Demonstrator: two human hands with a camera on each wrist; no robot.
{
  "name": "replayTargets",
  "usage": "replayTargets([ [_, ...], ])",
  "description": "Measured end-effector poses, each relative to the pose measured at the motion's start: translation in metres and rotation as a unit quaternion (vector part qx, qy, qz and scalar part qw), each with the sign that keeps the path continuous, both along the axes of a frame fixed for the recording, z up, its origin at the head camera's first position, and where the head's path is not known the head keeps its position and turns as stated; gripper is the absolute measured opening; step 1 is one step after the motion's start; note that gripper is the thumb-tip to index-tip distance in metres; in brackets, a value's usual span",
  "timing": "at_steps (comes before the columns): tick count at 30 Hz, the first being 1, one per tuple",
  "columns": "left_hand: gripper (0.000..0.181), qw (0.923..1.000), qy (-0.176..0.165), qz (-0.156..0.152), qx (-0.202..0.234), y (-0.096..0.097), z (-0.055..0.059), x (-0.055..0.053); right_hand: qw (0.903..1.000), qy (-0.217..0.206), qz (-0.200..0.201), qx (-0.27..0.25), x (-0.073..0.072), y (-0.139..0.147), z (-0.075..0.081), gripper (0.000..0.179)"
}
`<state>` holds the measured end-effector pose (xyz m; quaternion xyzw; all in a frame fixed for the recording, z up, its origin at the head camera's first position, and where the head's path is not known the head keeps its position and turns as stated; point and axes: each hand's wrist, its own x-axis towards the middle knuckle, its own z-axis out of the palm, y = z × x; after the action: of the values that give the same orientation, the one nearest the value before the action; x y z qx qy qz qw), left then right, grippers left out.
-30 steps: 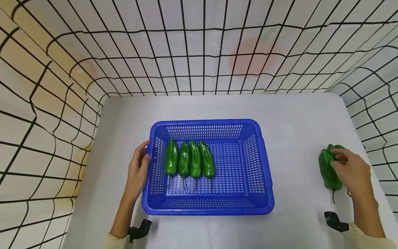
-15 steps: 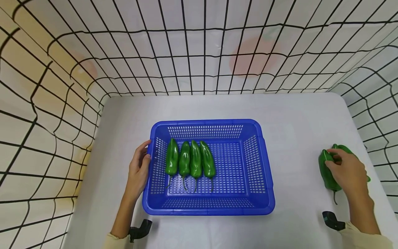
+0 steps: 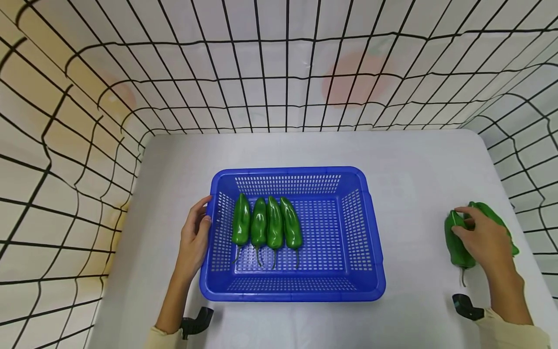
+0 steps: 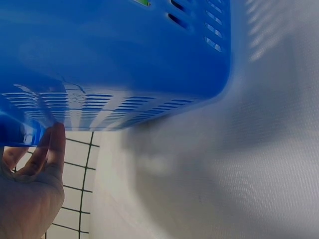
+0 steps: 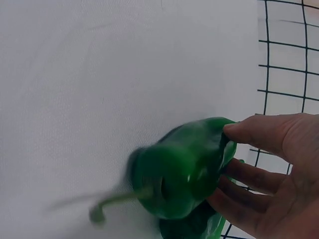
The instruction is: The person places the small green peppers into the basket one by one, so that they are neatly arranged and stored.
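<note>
In the head view my left hand rests against the left side of a blue plastic basket, its fingertips right at the outer rim; the left wrist view shows the fingers against the slotted wall. Several glossy green peppers lie side by side in the basket's left half, stems toward me. Far right, my right hand pinches a green pepper near its tip between thumb and fingers. The right wrist view shows this held pepper, with its stem pointing away from the hand.
More green pepper shows behind the right hand, which partly hides it. The white table carries the basket. Black wire mesh stands along the back and both sides.
My right hand has shifted slightly left with the pepper in its pinch, drawing it apart from the green pepper behind. The left hand and the basket have stayed in place.
</note>
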<state>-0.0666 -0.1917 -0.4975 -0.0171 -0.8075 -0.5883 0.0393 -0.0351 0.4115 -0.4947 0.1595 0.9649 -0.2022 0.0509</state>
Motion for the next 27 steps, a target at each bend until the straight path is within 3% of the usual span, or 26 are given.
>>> replayTargets([
  [27, 0.044, 1.0, -0.001, 0.004, 0.0, 0.0009, -0.0003, 0.0002, 0.9995, 0.004, 0.016, -0.026, -0.0079, -0.004, -0.0006, 0.052],
])
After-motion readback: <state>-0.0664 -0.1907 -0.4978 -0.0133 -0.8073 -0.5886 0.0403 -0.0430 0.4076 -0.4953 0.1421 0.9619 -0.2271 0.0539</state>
